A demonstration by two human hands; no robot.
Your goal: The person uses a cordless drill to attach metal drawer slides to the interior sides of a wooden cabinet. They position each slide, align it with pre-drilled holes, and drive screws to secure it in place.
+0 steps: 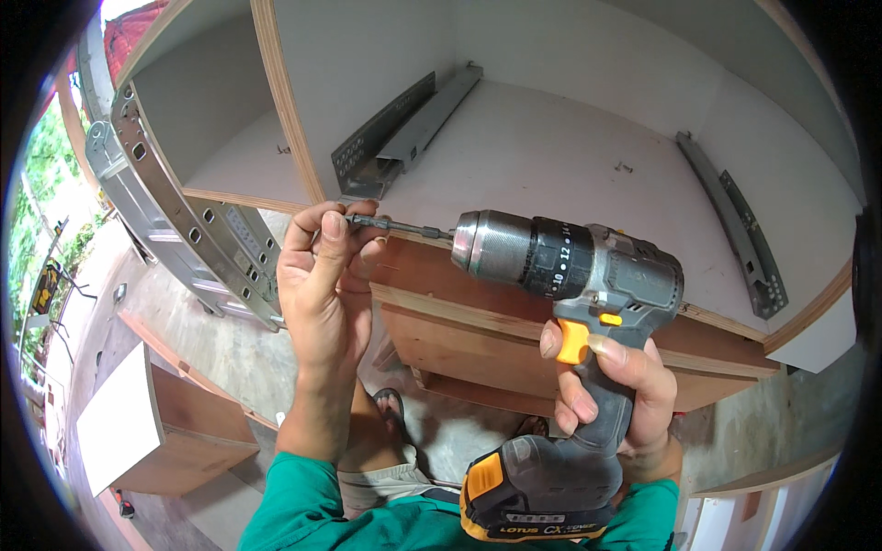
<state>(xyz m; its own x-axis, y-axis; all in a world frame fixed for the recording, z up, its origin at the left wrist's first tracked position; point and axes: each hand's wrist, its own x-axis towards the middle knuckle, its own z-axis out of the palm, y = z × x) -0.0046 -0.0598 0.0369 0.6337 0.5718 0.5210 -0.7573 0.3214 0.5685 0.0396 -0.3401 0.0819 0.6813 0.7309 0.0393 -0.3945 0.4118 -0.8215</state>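
My right hand [643, 386] is wrapped round the grip of a black and grey cordless drill [634, 266], with fingers by its orange trigger. The drill lies sideways in front of me, its chuck [491, 246] toward the left. A long, thin driver bit [413, 229] sticks out of the chuck. My left hand [322, 266] pinches the far end of that bit between thumb and fingers. Beyond both hands stands an open wooden cabinet [551, 129] with a pale interior. Metal drawer slides [436, 115] lie along its left inner wall, and another slide [730, 225] runs along the right.
Loose screws [624, 167] rest on the cabinet floor, with more in the left compartment. A metal ladder [197, 243] stands close at the left. A white-faced wooden box [119, 432] sits on the floor at lower left; pale panels [763, 514] are at lower right.
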